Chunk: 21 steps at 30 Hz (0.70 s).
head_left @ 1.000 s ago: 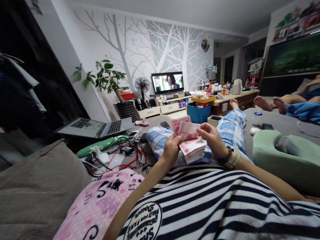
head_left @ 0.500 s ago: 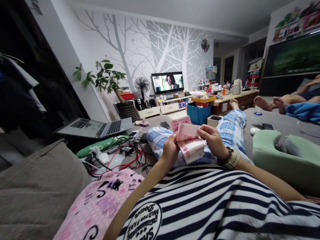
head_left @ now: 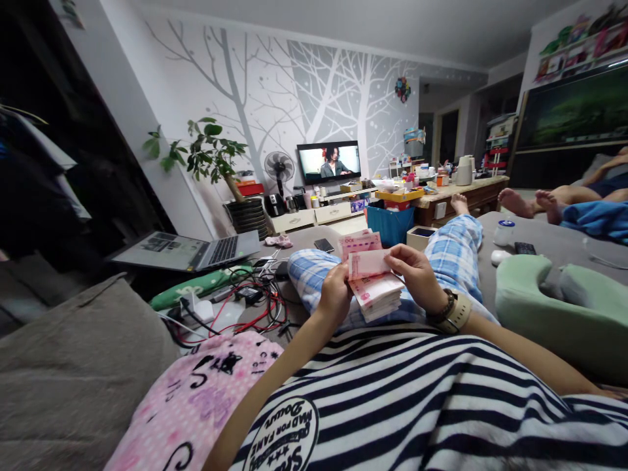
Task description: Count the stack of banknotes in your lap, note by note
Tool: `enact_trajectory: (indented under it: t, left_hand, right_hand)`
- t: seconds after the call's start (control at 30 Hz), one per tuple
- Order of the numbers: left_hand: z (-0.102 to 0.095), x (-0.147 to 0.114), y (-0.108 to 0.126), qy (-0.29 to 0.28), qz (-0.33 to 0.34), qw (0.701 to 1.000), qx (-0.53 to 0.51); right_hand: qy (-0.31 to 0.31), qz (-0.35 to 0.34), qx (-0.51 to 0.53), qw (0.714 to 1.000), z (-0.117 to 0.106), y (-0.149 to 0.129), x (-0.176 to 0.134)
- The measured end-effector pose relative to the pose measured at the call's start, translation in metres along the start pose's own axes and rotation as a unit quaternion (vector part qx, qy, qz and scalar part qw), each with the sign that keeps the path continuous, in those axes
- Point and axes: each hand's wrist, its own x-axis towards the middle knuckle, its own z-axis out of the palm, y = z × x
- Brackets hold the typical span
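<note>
A thick stack of pink banknotes (head_left: 377,297) is held over my lap, its near end fanned into layers. My left hand (head_left: 335,288) is closed around the left side of the stack, thumb on top. Between the thumb and fingers of my right hand (head_left: 412,269) is the right end of a single banknote (head_left: 367,263), which lies across the stack. Beyond it, several notes (head_left: 360,243) stick up at the far side, with "100" printed on one. The fingers under the stack are hidden.
A laptop (head_left: 223,252) and tangled cables (head_left: 260,301) lie to the left, a phone (head_left: 324,245) ahead. On the right are a green neck pillow (head_left: 559,301), a mouse (head_left: 499,257) and another person's feet (head_left: 517,201). A blue bin (head_left: 390,224) stands beyond my legs.
The single note's right end has shifted slightly left and lies flatter across the stack. The notes at the far side are spread a little more to the right. Both hands stay in about the same place.
</note>
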Motion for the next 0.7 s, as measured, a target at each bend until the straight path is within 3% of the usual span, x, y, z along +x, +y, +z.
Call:
enact_trajectory:
  t: [0.4,0.7]
  left_hand:
    - [0.0067,0.0028,-0.0052,-0.054,-0.093,0.983,-0.146]
    - [0.0078,0.0042,-0.0086,-0.048,-0.134,0.956,-0.255]
  right_hand:
    - [0.011,0.007,0.005,1.000,0.0012,-0.0031,-0.0029]
    - [-0.004,0.006,-0.006,1.000,-0.0010,-0.0007,-0.0035]
